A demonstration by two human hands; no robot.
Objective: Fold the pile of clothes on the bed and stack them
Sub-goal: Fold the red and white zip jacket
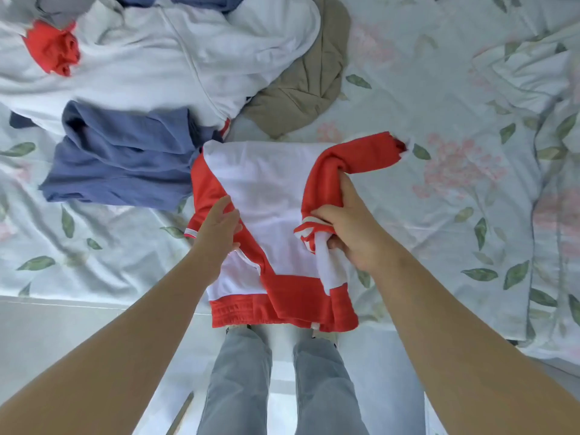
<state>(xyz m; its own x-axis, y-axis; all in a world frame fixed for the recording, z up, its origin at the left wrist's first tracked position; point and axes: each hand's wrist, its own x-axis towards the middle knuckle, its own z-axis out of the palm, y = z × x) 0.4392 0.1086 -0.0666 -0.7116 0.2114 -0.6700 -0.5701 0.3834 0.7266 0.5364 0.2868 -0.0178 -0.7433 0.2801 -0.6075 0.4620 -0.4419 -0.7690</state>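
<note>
A red and white jacket [266, 183] lies spread on the near edge of the bed, its red hem hanging over the side. My right hand [351, 227] grips the jacket's red sleeve, bunched and pulled in over the white body. My left hand [218, 227] rests with straight fingers on the jacket's left side. Behind it lies the unfolded pile: a blue garment [125, 158], a large white garment [175, 54], a tan garment [307, 80] and a small red piece [53, 48].
The bed carries a pale floral sheet [455, 171] that is rumpled at the right. The bed edge runs along the bottom left, with a light floor [62, 334] below. My legs in grey jeans [238, 381] stand against the bed.
</note>
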